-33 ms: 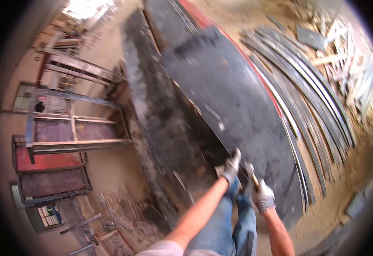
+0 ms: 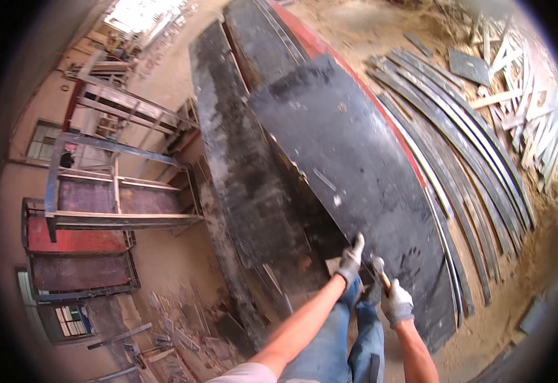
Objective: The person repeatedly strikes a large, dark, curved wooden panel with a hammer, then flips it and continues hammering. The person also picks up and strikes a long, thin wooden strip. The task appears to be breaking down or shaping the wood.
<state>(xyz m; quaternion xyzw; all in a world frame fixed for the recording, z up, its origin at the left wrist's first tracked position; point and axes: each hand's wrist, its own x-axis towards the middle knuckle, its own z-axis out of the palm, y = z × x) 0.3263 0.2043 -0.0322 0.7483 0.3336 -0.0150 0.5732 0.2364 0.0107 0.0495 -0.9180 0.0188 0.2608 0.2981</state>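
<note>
A big dark panel with scuffs and pale marks lies slantwise before me. My left hand, in a light glove, is closed over its near-left edge, with one digit along the top face. In my gloved right hand is a hammer, its light handle in my fist and its metal head just above the near part of the panel, between my two hands. Whether the head touches the surface I cannot tell. Under the panel's left side lies another long dark sheet, stained and dusty.
Long dark strips lie side by side on the ground at right, with scrap wood beyond them. At left stand timber-and-panel frames. Wood scraps litter the floor at lower left. A red edge shows along the panel's right side.
The whole view has shifted slightly, so the scene sits a little lower and farther right. My left hand stays on the panel edge and my right hand still holds the hammer.
</note>
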